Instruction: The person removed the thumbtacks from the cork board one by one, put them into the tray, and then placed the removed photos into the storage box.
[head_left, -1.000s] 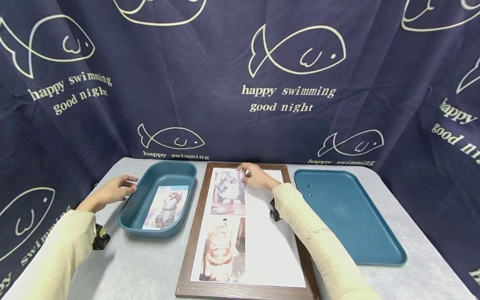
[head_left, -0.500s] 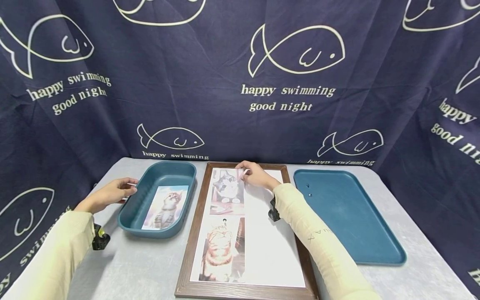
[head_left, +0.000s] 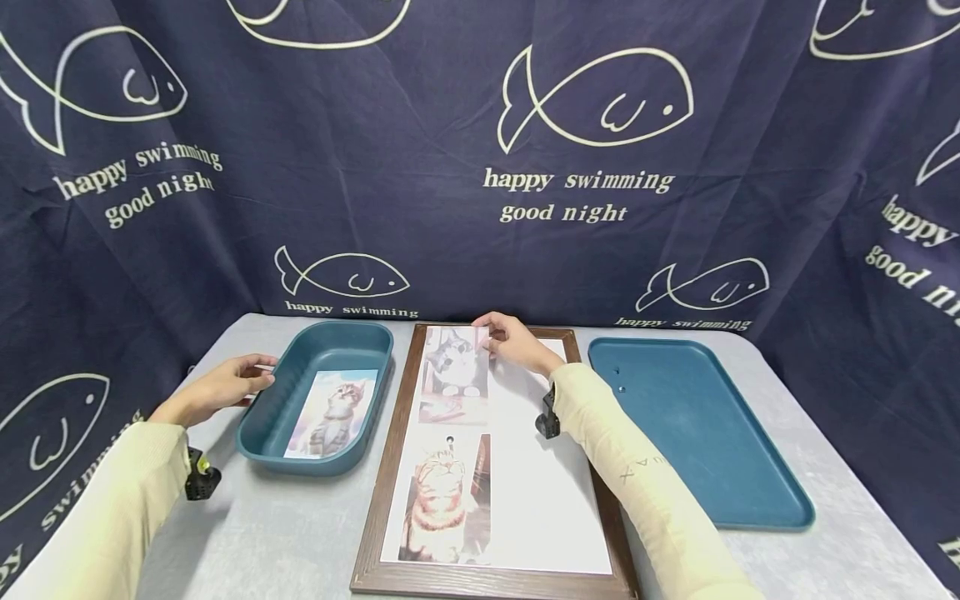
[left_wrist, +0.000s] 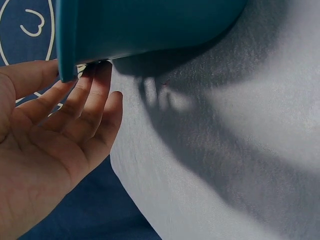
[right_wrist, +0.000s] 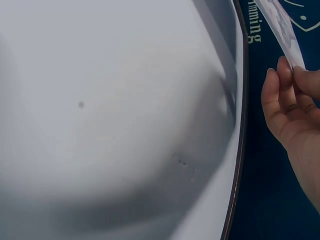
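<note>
My right hand (head_left: 519, 344) pinches the right edge of a cat photo (head_left: 453, 375) above the upper left of a brown wooden frame (head_left: 387, 500). In the right wrist view the photo (right_wrist: 285, 25) is seen edge-on, between thumb and fingers, beyond the frame's edge. Below it, a photo of an orange cat (head_left: 438, 508) lies flat on the frame's white board (head_left: 547, 492). My left hand (head_left: 217, 387) holds the left rim of a blue basin (head_left: 337, 333); the left wrist view has the rim between thumb and fingers. A kitten photo (head_left: 337, 414) lies inside the basin.
A flat blue tray (head_left: 697, 433) lies right of the frame, with two small dark spots near its upper left corner. The grey table (head_left: 277, 533) ends at a dark blue fish-print curtain (head_left: 450, 225) behind.
My right hand and the pinched photo have moved slightly away from me, toward the frame's far edge. The left hand has come closer onto the basin rim. The orange-cat photo stays put.
</note>
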